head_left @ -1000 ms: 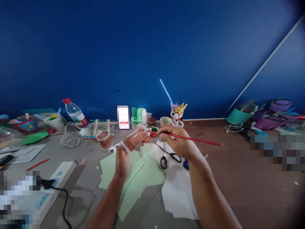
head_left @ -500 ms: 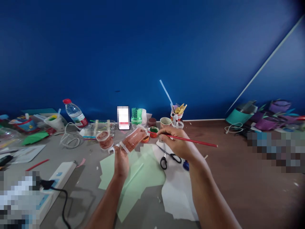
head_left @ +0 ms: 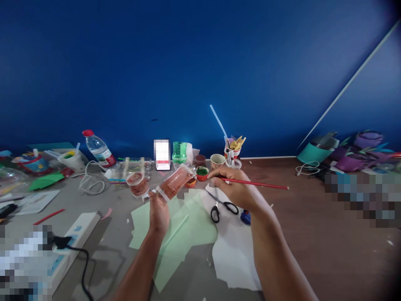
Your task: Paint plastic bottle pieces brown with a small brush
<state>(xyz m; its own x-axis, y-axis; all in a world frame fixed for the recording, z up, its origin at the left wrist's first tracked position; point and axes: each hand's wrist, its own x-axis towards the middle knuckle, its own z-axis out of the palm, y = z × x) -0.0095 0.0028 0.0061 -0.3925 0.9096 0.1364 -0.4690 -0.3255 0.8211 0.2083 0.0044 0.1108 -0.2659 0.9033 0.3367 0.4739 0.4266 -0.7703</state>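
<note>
My left hand (head_left: 158,215) is closed on one end of a clear plastic container (head_left: 176,183) coated reddish brown, holding it tilted above the table. Opposite it, my right hand (head_left: 233,186) pinches a slim red paintbrush (head_left: 263,183) whose handle points right. The brush's tip is hard to make out near my fingers, apart from the container. Just beyond sit a small red pot of green paint (head_left: 202,173) and an orange pot (head_left: 191,182), partly hidden by the container. Another brown-coated clear container (head_left: 137,184) stands left of my left hand.
Black-handled scissors (head_left: 216,209) lie on torn white paper (head_left: 233,255) beside pale green paper (head_left: 188,234). Behind are a phone (head_left: 163,154), a green cup (head_left: 179,153) and a paper cup (head_left: 217,160). At left are a water bottle (head_left: 100,149) and a power strip (head_left: 78,234).
The brush has drawn back right, off the container's far end. The container has shifted slightly in my left hand, its far end moving a little left.
</note>
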